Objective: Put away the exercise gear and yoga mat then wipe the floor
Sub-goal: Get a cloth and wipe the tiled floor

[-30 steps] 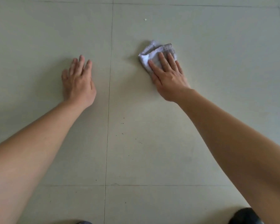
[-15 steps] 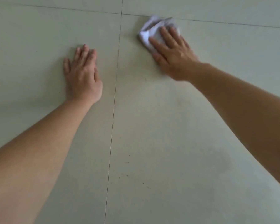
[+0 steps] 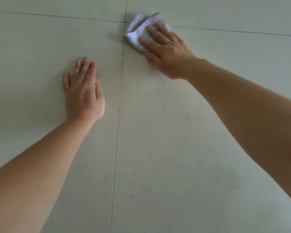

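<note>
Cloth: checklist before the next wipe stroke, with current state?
1. Flat right hand pressing on the cloth, fingers straight: ok.
2. Cloth lying flat against the floor: not ok, it is bunched, with its far part outside the hand.
3. Bracing left hand flat on the floor, apart from the cloth: ok.
4. Near tile clean: not ok, dark specks lie on it.
5. Path from the cloth back to the specks free of objects: ok.

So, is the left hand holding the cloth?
No, the left hand lies flat on the bare floor, while the right hand presses the cloth.
</note>
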{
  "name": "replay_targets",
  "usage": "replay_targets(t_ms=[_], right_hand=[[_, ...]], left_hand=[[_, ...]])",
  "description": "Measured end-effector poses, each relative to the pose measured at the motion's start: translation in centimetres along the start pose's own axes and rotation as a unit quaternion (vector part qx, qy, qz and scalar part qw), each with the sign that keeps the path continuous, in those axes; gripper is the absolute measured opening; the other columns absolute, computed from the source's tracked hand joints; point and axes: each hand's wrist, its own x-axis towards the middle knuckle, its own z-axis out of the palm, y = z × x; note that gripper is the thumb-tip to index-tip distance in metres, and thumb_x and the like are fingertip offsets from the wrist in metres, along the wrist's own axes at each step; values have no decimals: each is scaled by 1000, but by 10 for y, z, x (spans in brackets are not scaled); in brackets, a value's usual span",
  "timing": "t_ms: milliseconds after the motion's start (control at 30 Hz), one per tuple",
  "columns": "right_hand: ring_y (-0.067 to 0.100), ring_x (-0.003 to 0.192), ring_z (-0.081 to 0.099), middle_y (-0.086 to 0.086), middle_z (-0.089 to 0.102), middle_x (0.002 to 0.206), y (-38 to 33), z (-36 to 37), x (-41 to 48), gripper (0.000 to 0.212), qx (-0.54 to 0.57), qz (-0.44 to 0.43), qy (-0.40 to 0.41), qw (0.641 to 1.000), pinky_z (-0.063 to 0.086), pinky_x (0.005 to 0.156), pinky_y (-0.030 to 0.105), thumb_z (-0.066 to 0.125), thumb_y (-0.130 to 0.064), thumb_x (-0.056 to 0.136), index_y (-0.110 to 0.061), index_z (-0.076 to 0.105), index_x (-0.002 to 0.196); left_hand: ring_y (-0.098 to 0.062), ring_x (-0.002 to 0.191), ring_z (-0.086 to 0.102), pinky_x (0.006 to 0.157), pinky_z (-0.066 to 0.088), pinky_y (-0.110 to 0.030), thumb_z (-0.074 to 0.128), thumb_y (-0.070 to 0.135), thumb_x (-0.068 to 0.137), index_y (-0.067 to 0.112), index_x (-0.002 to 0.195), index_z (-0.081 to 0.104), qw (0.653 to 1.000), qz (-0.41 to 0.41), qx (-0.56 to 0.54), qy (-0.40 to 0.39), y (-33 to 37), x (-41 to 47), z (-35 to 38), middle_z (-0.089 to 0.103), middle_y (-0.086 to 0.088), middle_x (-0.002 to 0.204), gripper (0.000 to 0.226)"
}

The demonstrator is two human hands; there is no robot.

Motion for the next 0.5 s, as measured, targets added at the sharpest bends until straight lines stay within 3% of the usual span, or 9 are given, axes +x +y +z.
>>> replay_targets(t_ms=[133,200,367,500], right_hand=[[23,155,-6,1,2,169,42,-5,-15,53,50,197,25,979,1,125,42,19,-53,106,-41,20,158],[31,155,-3,6,4,169,28,-1,-18,54,45,210,22,976,3,125,44,21,-48,106,-37,21,158],[47,148,24,18,33,160,-44,41,-81,56,-2,-66,43,997,23,117,56,29,-42,102,-21,42,153],[34,155,5,7,18,167,-71,56,-173,51,-8,-242,-27,970,12,124,52,33,-38,107,-27,33,157]], left_hand=[[-22,150,21,120,10,-48,35,9,93,7,149,36,1000,-5,-2,-2,0,0,-1,27,-9,160,56],[-22,150,21,120,10,-49,35,9,93,7,149,36,1000,-3,-5,0,0,-1,-1,27,-9,160,56],[-25,149,22,119,10,-49,31,14,91,7,148,38,1000,5,-13,3,1,-2,-2,29,-10,160,58],[-25,149,23,119,11,-49,31,16,91,8,148,38,1000,4,-12,2,0,0,-2,29,-9,160,57]])
